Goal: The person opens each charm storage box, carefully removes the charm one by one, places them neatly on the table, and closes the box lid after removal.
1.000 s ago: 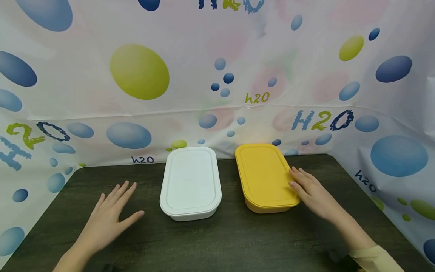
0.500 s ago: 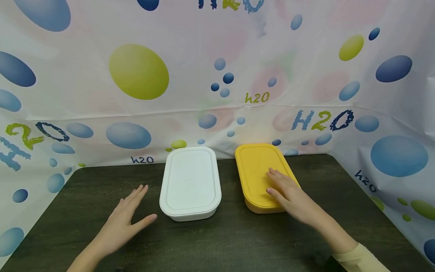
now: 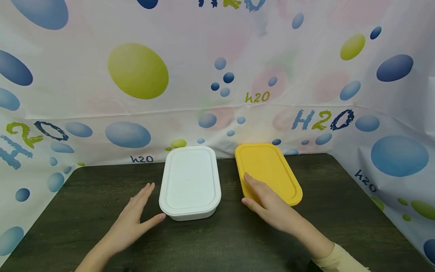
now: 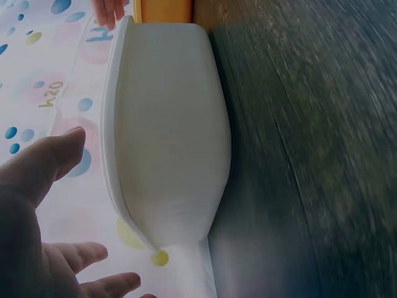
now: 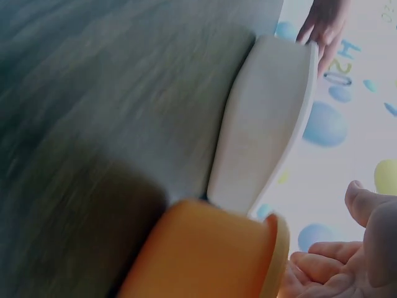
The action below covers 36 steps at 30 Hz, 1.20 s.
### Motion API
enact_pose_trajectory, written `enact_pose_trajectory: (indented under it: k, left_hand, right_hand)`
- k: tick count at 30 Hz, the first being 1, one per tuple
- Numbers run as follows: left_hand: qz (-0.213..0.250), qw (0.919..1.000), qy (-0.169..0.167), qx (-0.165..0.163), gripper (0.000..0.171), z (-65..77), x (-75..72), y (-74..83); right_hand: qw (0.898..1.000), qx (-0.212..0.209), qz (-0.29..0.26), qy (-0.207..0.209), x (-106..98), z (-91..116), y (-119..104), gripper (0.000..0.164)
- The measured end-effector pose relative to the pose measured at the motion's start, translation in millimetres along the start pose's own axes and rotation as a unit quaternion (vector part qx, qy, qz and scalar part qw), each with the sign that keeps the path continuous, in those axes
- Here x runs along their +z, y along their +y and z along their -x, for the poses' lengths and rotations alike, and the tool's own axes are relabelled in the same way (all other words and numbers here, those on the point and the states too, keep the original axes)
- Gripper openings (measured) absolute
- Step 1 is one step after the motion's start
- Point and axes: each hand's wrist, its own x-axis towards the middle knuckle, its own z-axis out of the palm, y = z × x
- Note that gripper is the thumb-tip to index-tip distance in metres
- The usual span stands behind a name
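Over the dark table (image 3: 204,249), a sound hold on the white container (image 3: 190,181) would call for level, even pressure from opposite sides, the left hand (image 3: 130,219) and the right hand (image 3: 268,206) matched in height. The right hand should stay clear of the yellow container (image 3: 268,170) so as not to nudge it. Fingers are probably best set below the overhanging rim (image 4: 109,136), where they are less likely to slip.

The white container lies between the hands, its near corner just beside the left thumb and its other side farther from the right hand. The yellow container sits partly behind the right hand; whether they touch cannot be told. Both hands grip nothing, fingers relaxed and thumbs held apart.
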Motion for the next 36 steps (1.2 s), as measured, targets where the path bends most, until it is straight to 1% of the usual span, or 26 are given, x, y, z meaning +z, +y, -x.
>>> enact_pose_trajectory:
  k: [8, 11, 16, 21, 29, 32, 36]
  left_hand:
    - [-0.012, 0.9999, -0.006, -0.004, 0.096, -5.0, 6.4, 2.5]
    - [-0.018, 0.9998, -0.005, -0.001, 0.099, -7.1, 8.8, 2.1]
    - [-0.024, 0.9997, -0.007, -0.001, 0.105, -10.7, 12.3, 0.6]
    - [-0.017, 0.9998, -0.012, -0.003, 0.109, -13.3, 15.8, -2.1]
    - [-0.029, 0.9995, -0.009, -0.002, 0.113, -16.8, 19.2, -3.7]
    - [-0.021, 0.9997, -0.013, -0.007, 0.116, -17.3, 20.1, -3.3]
    - [-0.008, 0.9997, -0.021, -0.014, 0.118, -18.1, 21.0, -3.1]
  right_hand:
    - [0.998, 0.007, -0.038, -0.041, 22, -9, -19, 0.079]
    - [0.998, 0.01, -0.037, -0.047, 29, -13, -24, 0.082]
    - [0.998, -0.004, -0.045, -0.055, 39, -19, -30, 0.088]
    - [0.996, 0.001, -0.051, -0.067, 47, -25, -31, 0.093]
    - [0.997, 0.017, -0.037, -0.072, 55, -39, -29, 0.106]
    - [0.996, 0.028, -0.042, -0.078, 58, -42, -27, 0.11]
    - [0.995, 0.031, -0.042, -0.082, 60, -46, -24, 0.114]
